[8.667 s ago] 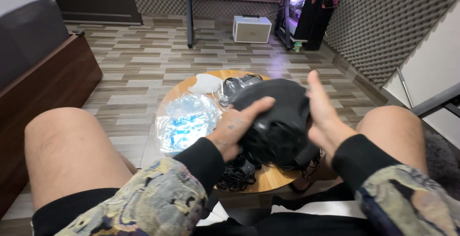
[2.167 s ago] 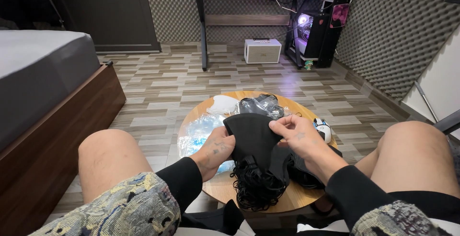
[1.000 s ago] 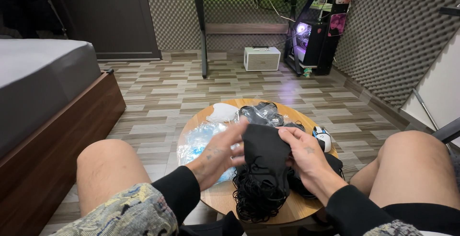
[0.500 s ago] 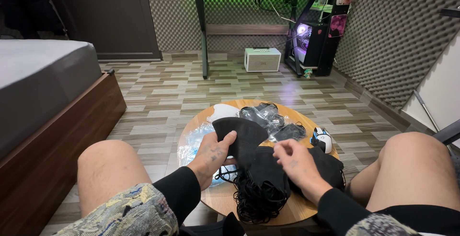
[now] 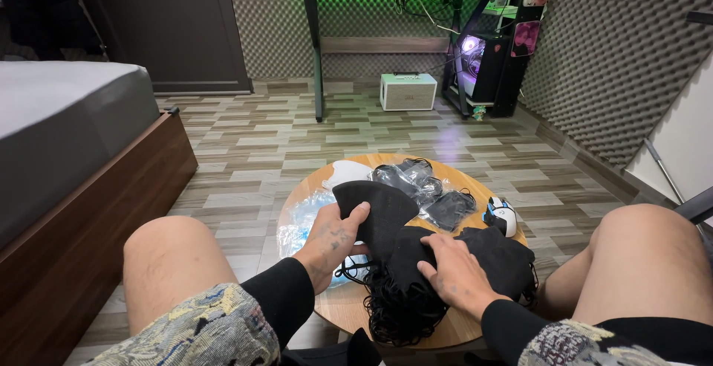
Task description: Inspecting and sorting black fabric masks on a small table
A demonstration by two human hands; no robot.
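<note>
- Since half a second ago: right hand [image 5: 454, 273] has slid left onto the pile; left hand [image 5: 332, 238] has risen slightly with the mask, thumb now across its lower edge. Table things unchanged.
- Head view, left hand: fingers pressed together under a black mask [image 5: 380, 211], thumb on top, pinching its left edge. Mask spreads up and to the right of the fingertips, held open and flat, just above the table [image 5: 338, 310].
- Head view, right hand: palm down, fingers slightly spread, lying flat on a pile of black masks [image 5: 416, 284]. Pile runs under the fingertips and below them toward the near table edge, ear loops tangled in a dark bunch there. More black fabric lies right of the wrist.
- The held mask's lower corner touches the pile just left of the right fingertips.
- Left of the left thumb: clear plastic bag [image 5: 301, 221], crumpled, partly under the hand.
- Beyond the fingertips: white mask [image 5: 347, 173], then bagged dark masks [image 5: 416, 180] in clear wrap.
- Right of the right fingertips, well apart: white mouse [image 5: 503, 216] near the table rim.
- Bare knees flank the table on both sides.
</note>
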